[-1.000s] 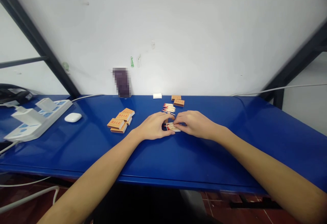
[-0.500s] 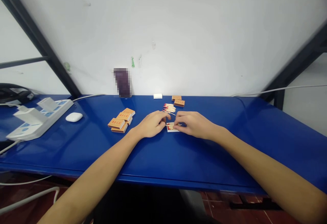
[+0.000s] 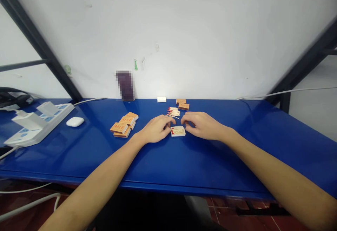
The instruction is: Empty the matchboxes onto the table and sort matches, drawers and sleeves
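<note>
A small white matchbox tray [image 3: 178, 135] lies between my hands, with several red-headed matches [image 3: 178, 130] in it, heads to the left. My left hand [image 3: 158, 128] rests on the table at the tray's left end, thumb and forefinger curved and apart; whether the thumb touches the tray I cannot tell. At the right end, my right hand [image 3: 202, 125] has its thumb by the tray's corner and its forefinger raised away from it, nothing seen between them. Just beyond the hands is a loose heap of red-tipped matches [image 3: 173, 111].
Orange matchboxes [image 3: 123, 125] are stacked to the left. Two more matchboxes [image 3: 183, 106] and a white box [image 3: 161, 99] sit near the wall. A power strip [image 3: 39, 129] with plugs and a white rounded case [image 3: 75, 121] are on the blue table [image 3: 168, 167] at left.
My right thumb and forefinger have come apart and drawn back right from over the tray, uncovering the matches inside. My left hand has stayed nearly still.
</note>
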`<state>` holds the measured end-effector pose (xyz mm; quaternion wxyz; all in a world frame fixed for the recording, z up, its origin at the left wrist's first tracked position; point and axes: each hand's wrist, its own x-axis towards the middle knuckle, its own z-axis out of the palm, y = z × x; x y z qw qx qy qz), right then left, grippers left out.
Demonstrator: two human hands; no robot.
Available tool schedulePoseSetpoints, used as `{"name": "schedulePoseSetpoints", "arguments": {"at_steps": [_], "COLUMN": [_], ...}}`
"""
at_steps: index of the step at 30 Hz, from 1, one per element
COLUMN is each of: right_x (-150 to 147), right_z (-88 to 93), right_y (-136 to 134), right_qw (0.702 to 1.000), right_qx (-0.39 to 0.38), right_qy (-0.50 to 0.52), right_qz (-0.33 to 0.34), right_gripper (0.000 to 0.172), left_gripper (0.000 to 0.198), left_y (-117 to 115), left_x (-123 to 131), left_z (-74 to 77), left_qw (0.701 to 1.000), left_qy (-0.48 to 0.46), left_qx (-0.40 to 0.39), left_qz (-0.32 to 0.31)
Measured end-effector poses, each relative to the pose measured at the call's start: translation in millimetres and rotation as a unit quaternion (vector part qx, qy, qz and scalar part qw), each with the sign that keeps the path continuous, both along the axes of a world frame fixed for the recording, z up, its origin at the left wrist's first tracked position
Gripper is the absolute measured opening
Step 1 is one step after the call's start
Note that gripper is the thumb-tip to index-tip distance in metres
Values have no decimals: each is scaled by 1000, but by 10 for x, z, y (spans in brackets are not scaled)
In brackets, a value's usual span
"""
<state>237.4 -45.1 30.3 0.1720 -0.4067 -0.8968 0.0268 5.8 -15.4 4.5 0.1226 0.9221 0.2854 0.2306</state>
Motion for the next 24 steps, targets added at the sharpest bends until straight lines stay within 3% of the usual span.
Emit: {"name": "schedulePoseSetpoints", "arguments": {"at_steps": [10,24], "right_x": [-8,-30], "right_z": [-82,-94], "right_y": [49,24], "right_qw": [999,999], "right_qx": [-33,-43], "right_qy": [-3,13], "right_qz": [1,23], "right_gripper": [13,13], "left_gripper": [19,21], "left_y": [-31,-39], "left_x": [19,16], "left_z": [38,58], "left_qw": [1000,1000], "left_qy": [16,29], "left_qx": [3,8], "left_qz": [3,-1]}}
